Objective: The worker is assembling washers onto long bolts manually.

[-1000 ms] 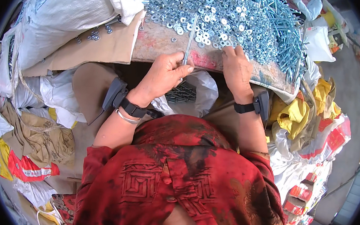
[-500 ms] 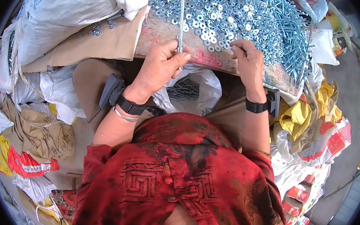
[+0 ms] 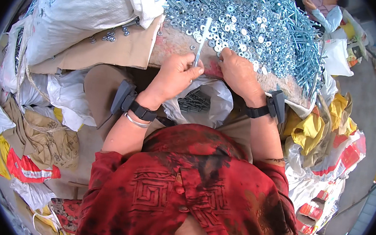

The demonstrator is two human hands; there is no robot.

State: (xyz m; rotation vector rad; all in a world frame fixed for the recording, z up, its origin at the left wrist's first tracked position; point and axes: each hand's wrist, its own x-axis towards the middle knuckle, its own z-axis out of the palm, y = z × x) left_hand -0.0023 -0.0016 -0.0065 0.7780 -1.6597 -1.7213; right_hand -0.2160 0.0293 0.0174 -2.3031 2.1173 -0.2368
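My left hand [image 3: 172, 78] is closed round the lower end of a long, thin metal bolt [image 3: 202, 40], which stands up from the fingers and leans a little to the right. To its right, my right hand [image 3: 239, 75] is bent with thumb and fingertips together, close to the bolt, at the near edge of the washer heap. Whatever those fingertips pinch, if anything, is hidden. Just beyond both hands spreads a heap of loose silvery washers [image 3: 230, 28] on a stained, padded work surface [image 3: 173, 43].
Long bolts [image 3: 306, 60] are piled at the right of the surface. Below my hands an open white plastic bag [image 3: 221, 103] holds dark bolts. A full white sack [image 3: 88, 14] lies on cardboard [image 3: 134, 47] at the left, with several nuts beside it. Another person [image 3: 326, 13] sits far right.
My right hand has moved left, toward the bolt. The bolt in my left hand has tipped from nearly upright to leaning right. The view has shifted slightly, showing more of the other person.
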